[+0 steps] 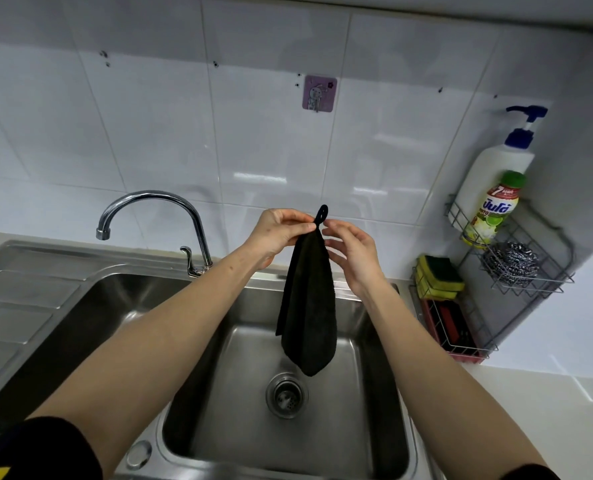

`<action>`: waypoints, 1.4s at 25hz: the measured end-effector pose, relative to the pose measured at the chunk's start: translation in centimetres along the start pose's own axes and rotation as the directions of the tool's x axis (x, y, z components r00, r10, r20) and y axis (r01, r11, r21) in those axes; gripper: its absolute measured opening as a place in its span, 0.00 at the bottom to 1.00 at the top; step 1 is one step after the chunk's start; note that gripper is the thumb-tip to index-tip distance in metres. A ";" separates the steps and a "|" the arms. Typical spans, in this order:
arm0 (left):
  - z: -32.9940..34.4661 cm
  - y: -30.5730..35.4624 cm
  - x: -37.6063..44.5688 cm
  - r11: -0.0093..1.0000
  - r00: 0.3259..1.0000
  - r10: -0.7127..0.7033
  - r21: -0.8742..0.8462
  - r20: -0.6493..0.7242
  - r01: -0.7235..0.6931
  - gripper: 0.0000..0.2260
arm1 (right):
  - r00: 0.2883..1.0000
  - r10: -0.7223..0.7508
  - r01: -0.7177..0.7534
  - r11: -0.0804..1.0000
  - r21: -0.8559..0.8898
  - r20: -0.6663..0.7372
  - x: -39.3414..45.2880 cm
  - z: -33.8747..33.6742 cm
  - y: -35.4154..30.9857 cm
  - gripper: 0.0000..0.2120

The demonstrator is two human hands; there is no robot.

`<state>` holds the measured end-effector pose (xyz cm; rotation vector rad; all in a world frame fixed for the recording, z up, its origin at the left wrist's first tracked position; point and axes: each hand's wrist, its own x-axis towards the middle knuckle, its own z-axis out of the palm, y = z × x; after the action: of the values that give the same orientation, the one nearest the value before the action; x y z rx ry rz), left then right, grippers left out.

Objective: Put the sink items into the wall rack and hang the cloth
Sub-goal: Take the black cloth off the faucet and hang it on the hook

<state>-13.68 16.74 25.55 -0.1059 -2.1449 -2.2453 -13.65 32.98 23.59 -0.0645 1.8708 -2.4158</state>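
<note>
A black cloth (309,306) hangs over the steel sink (205,410), its small loop sticking up at the top. My left hand (277,233) pinches the cloth just below the loop. My right hand (352,254) is beside the loop with fingers spread, holding nothing. A purple adhesive hook (319,94) sits on the tiled wall above the hands. At the right, the wire wall rack (530,282) holds a white pump bottle (492,174), a green-capped dish soap bottle (492,211) and a steel scourer (511,263).
A chrome tap (156,216) arches over the sink's left side. Yellow-green sponges (438,277) sit in a lower wire holder above a red tray (451,327). The drain (285,396) lies under the cloth. A pale counter extends at the right.
</note>
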 end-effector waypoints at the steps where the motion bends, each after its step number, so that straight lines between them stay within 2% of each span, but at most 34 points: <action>1: 0.2 -0.1 0.1 1.000 1.000 0.003 0.004 0.009 -0.003 0.06 | 1.000 -0.005 0.005 1.000 0.006 -0.005 0.3 0.0 -0.4 0.04; 12: 1.4 1.6 3.4 0.999 0.997 0.005 -0.049 -0.073 -0.009 0.03 | 0.977 -0.205 0.190 0.964 -0.187 -0.064 5.1 0.3 -4.9 0.04; 16: 1.4 2.9 5.8 0.996 0.992 0.053 -0.063 -0.118 -0.061 0.07 | 0.964 -0.265 0.261 0.929 -0.262 0.020 7.5 0.5 -6.9 0.03; 19: 1.1 4.1 7.5 0.993 0.985 0.087 -0.067 -0.151 -0.098 0.06 | 0.945 -0.319 0.324 0.879 -0.350 0.074 9.2 1.1 -8.6 0.06; 25: 0.8 7.2 11.6 0.982 0.960 0.065 -0.152 -0.271 -0.109 0.03 | 0.878 -0.477 0.404 0.709 -0.578 0.028 13.3 3.7 -11.4 0.05; 28: 1.0 8.4 13.8 0.980 0.946 0.052 -0.167 -0.321 -0.111 0.04 | 0.852 -0.523 0.403 0.658 -0.636 -0.002 15.2 4.8 -12.6 0.06; 35: 0.9 9.4 17.4 0.979 0.924 0.038 -0.169 -0.381 -0.110 0.06 | 0.855 -0.515 0.353 0.661 -0.662 -0.058 17.9 5.7 -13.4 0.09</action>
<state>-30.33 17.59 36.21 0.2197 -1.7052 -2.2016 -31.54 29.15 37.65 -0.3149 3.0302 -1.9370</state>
